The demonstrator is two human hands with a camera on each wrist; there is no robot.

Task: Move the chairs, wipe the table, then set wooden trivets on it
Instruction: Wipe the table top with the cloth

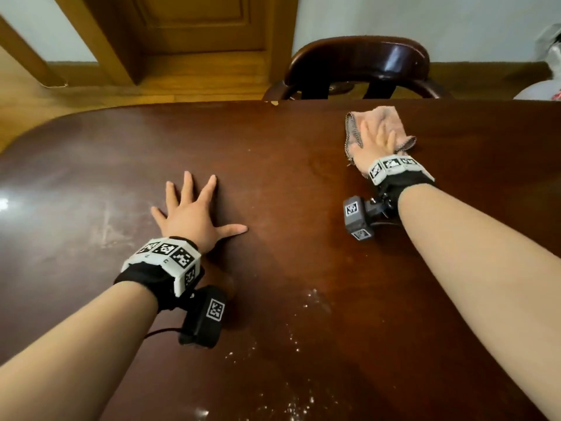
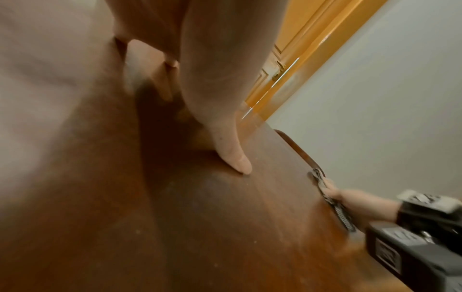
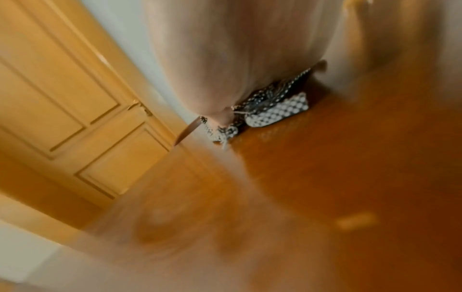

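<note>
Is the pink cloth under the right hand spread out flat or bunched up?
Bunched: the pink cloth lies crumpled in folds under the flat right hand on the dark wooden table, its patterned edge curling up beside the wrist.

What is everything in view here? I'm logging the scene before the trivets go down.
table: one, dark reddish brown, fills the foreground; white specks and smears near the front edge
cloth: one, pink with a dark patterned edge, on the table at far right
chair: one, dark brown, behind the far table edge
door: one, tan wood, back wall
bags: white, count unclear, far right by the wall
left hand: fingers spread flat on the table
right hand: presses flat on the cloth
</note>
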